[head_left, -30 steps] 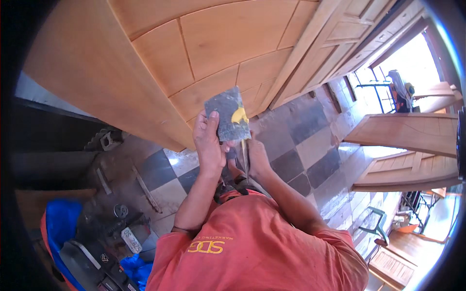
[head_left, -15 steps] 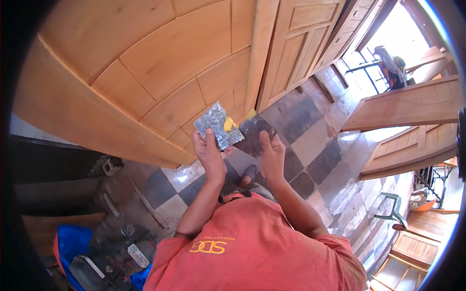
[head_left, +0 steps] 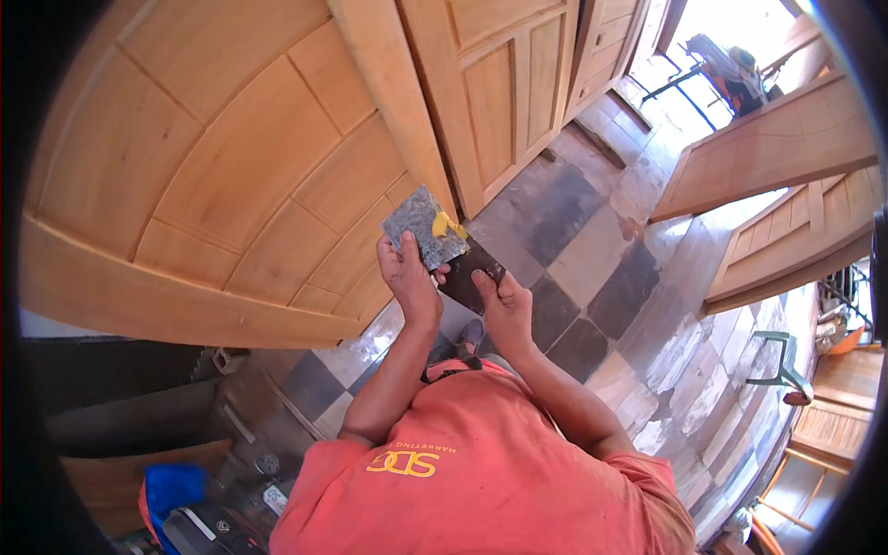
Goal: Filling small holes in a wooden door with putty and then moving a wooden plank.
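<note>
Tight in left hand (head_left: 412, 285), grey plate (head_left: 413, 220) (yellow-smeared) — tight in right hand (head_left: 506, 310), dark plate (head_left: 475, 266).

Checkered flr (head_left: 587, 264) runs past wd panels (head_left: 768, 153) toward bright lt (head_left: 745, 23).

The person wears a coral-red T-shirt (head_left: 499, 504) with short sleeves (head_left: 655, 470); yellow lettering (head_left: 402, 463) sits on the shirt's left chest, and a brownish tinge (head_left: 668, 523) marks its right side. Beyond the shirt's hem shows a greyish shoe (head_left: 473, 333). The left hand (head_left: 410, 282) and right hand (head_left: 508, 313) are bare.
</note>
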Tool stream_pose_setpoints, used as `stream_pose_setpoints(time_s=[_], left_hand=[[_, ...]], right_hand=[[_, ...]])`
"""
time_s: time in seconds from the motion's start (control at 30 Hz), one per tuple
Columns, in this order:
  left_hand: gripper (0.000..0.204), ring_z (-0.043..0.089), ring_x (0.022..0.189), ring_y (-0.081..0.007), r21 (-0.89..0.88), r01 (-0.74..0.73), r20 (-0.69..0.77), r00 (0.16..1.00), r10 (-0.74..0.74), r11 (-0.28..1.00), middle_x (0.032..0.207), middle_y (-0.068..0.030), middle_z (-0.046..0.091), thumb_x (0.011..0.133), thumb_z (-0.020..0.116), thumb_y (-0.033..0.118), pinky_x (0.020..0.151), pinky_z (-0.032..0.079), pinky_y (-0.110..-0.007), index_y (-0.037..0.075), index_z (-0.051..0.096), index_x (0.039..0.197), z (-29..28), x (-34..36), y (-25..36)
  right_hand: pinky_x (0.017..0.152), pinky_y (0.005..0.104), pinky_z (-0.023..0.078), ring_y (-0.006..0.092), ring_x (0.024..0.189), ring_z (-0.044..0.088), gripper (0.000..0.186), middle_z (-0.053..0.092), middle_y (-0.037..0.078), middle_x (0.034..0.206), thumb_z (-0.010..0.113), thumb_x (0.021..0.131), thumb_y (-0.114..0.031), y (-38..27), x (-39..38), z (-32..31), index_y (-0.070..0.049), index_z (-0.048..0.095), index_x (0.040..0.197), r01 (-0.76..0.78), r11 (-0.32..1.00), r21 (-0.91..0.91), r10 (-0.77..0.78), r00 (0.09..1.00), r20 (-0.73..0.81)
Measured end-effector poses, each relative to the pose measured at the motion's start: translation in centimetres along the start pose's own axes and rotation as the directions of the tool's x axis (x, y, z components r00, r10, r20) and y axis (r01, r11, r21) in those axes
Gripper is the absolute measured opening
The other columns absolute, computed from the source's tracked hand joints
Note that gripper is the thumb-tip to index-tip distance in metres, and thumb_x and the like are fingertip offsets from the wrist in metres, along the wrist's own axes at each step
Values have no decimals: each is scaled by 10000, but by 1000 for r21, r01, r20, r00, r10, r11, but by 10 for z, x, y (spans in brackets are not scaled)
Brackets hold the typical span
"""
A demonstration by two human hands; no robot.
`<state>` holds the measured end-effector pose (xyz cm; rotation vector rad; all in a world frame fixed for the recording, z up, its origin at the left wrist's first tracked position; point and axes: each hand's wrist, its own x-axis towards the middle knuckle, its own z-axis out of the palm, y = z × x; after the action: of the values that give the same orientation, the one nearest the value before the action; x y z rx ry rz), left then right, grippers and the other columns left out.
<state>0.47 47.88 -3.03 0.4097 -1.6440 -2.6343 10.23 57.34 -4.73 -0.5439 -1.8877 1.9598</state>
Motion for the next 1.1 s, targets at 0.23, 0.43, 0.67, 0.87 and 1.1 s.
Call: stream_pose_setpoints(time_s=[0.23, 0.43, 0.67, 0.87, 1.1], left_hand=[[222, 603, 522, -134, -9, 15, 71, 997, -15, 1000, 937, -47, 650, 1085, 551, 275, 374, 433, -256, 85, 493, 1182, 52, 4, -24], [207, 598, 529, -126, 26, 44, 145, 988, -47, 999, 911, -45, 645, 1075, 565, 276, 396, 444, -255, 99, 496, 1156, 93, 15, -43], [253, 588, 493, -132, 39, 84, 175, 980, -90, 996, 890, -72, 637, 1098, 521, 253, 379, 439, -254, 61, 473, 1255, 148, 58, -66], [224, 623, 555, -130, -44, 140, 224, 966, -127, 989, 891, -45, 654, 1089, 540, 271, 387, 448, -260, 87, 501, 1210, 175, 128, -54], [209, 627, 543, -121, 3, 196, 179, 965, -194, 981, 880, -39, 674, 1086, 550, 273, 386, 455, -254, 97, 513, 1192, 181, 181, -68]], right_hand=[[713, 265, 506, 33, 794, 523, 224, 690, 65, 800, 666, 1042, -210, 2, 21, -45, -22, 708, 1158, 11, 991, -135, -31, 989, -147], [807, 236, 486, 39, 882, 562, 278, 689, -42, 943, 614, 1080, -232, -4, 67, -71, 9, 715, 1175, -33, 989, 147, 67, 970, -236], [777, 280, 513, 51, 850, 559, 289, 667, 32, 862, 645, 1043, -237, -18, 108, -69, -14, 684, 1223, -95, 968, -234, 36, 969, -246], [717, 337, 528, 164, 755, 662, 284, 736, 70, 848, 661, 1025, -240, 22, 158, -102, -4, 696, 1180, -162, 961, -226, 98, 957, -272], [931, 403, 582, 226, 1039, 710, 326, 718, 77, 1135, 689, 988, -149, 94, 201, -174, -36, 617, 1286, -100, 724, 682, 413, 855, -313]])
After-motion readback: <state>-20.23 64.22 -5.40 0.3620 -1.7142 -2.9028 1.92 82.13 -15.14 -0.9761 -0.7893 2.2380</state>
